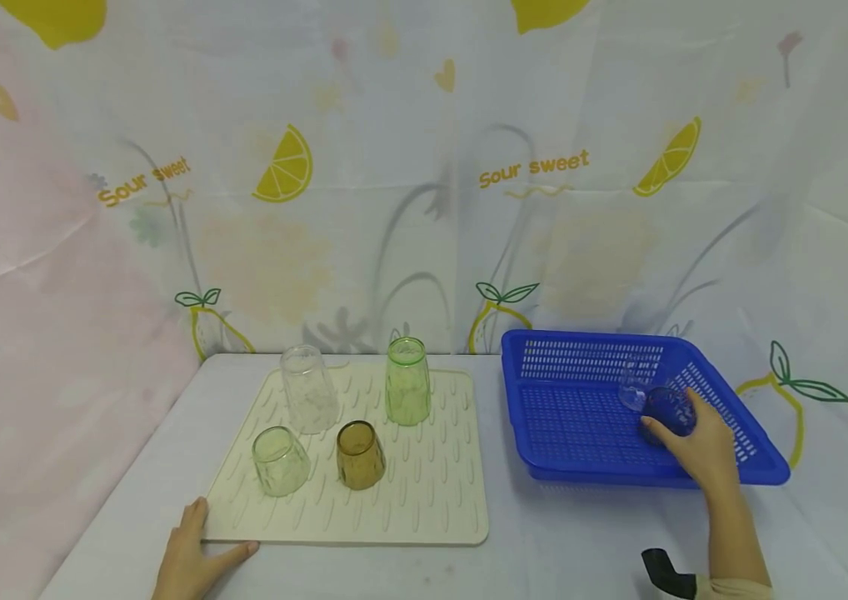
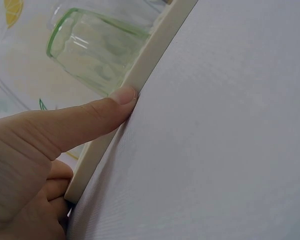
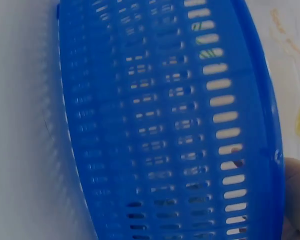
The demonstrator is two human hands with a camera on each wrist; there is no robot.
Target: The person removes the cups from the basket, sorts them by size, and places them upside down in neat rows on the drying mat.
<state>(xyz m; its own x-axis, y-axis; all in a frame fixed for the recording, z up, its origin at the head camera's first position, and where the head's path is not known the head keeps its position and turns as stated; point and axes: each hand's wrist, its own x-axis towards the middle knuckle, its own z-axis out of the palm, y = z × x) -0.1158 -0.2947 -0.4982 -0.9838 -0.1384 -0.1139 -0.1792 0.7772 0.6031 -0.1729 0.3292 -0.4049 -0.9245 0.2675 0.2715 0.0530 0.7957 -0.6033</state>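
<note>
In the head view my right hand (image 1: 709, 446) reaches into the blue plastic basket (image 1: 559, 477), thumb and fingers around a dark blue glass (image 1: 666, 414). Just behind it stands a clear glass (image 1: 631, 387). The basket's slotted wall (image 3: 190, 120) fills the right wrist view and hides the held glass; part of my hand (image 3: 297, 195) shows past the rim. My left hand (image 1: 193, 557) rests at the front-left corner of the cream drying mat (image 1: 424, 508). Its thumb (image 2: 90, 120) lies extended against the mat's front edge, the other fingers along the left side.
Several glasses stand on the mat: a tall clear one (image 1: 310, 392), a tall green one (image 1: 407, 383), a short pale green one (image 1: 281, 462) and a short amber one (image 1: 360, 456). A lemon-printed curtain (image 1: 394, 233) hangs behind the white table (image 1: 529, 550).
</note>
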